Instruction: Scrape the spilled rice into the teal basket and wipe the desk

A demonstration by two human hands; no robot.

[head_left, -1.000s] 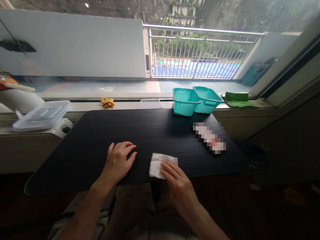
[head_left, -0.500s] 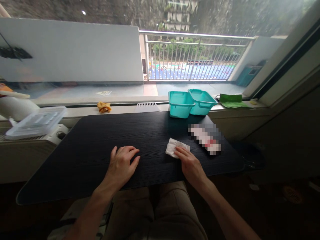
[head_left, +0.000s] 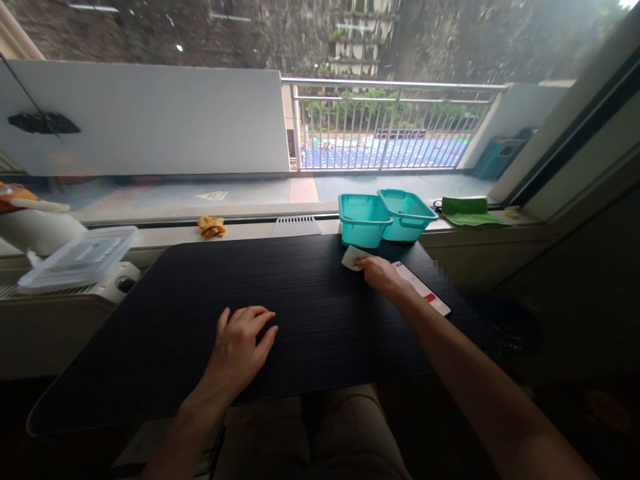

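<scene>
My right hand (head_left: 383, 273) is stretched far across the black table (head_left: 280, 300) and presses a folded white tissue (head_left: 352, 257) flat against the surface, just in front of the teal bins (head_left: 385, 215). Its fingers lie on the tissue; whether they grip it I cannot make out. My left hand (head_left: 239, 347) rests palm down on the table near the front edge, fingers spread, holding nothing. A flat white packet with red print (head_left: 424, 289) lies just right of my right wrist.
Two teal bins stand at the table's far right edge by the window sill. A green cloth (head_left: 467, 208), a yellow crumpled thing (head_left: 211, 227) and a white vent grille (head_left: 297, 225) lie on the sill. A clear plastic lidded tray (head_left: 77, 250) sits at left.
My right hand has slid the tissue from the near edge away across the table to the teal bins. My left hand has stayed in place.
</scene>
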